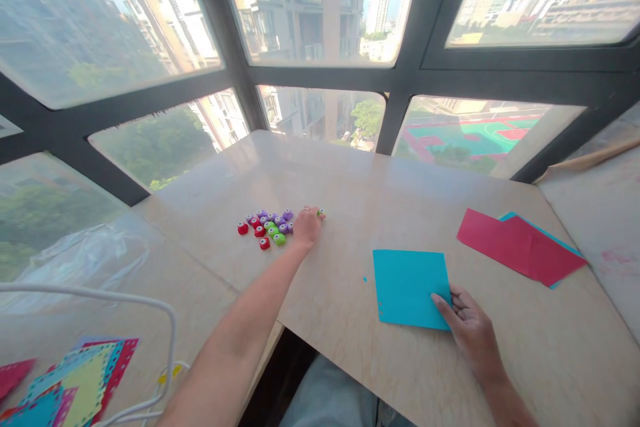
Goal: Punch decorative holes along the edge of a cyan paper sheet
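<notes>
My left hand reaches out to the middle of the table, its fingers closed on a small green craft punch. Just left of it lies a loose cluster of similar punches in red, purple and green. My right hand grips a square blue sheet of paper by its right edge, thumb on top. A few tiny punched holes show near the sheet's lower left corner. Beside its left edge rests a tiny blue scrap.
Red paper with blue sheets under it lies at the right. Lower left are colourful punched sheets, a white bent tube and a clear plastic bag. Dark-framed windows border the table.
</notes>
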Available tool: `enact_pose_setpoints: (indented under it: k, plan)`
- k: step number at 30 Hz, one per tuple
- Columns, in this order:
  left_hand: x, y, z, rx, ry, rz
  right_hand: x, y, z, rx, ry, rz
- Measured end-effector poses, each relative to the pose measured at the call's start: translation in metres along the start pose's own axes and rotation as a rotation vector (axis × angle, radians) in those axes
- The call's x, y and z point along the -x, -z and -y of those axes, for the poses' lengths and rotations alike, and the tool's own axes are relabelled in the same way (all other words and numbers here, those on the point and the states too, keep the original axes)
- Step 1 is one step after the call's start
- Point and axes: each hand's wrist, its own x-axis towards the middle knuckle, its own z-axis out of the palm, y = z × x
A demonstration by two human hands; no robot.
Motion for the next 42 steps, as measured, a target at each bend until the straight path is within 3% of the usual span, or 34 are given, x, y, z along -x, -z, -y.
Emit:
enact_pose_setpoints:
  k: [8,14,19,30,42]
  plan:
    - [0.018,0.001,0.003,-0.066,-0.102,-0.064,-0.001,0.001,0.0,0.049,-0.036,-0.002]
    - [0.049,0.02,0.023,-0.051,-0.21,-0.077,0.0,-0.001,0.005,0.037,-0.031,0.006]
    - [0.049,0.033,0.031,-0.075,-0.183,-0.032,-0.001,-0.001,0.001,0.059,-0.009,0.017]
    - [-0.006,0.014,-0.018,-0.143,-0.1,0.178,-0.003,-0.003,-0.006,0.072,0.043,0.001]
    - [-0.027,-0.012,-0.055,-0.05,-0.255,0.248,0.0,-0.005,-0.008,0.065,0.066,0.036]
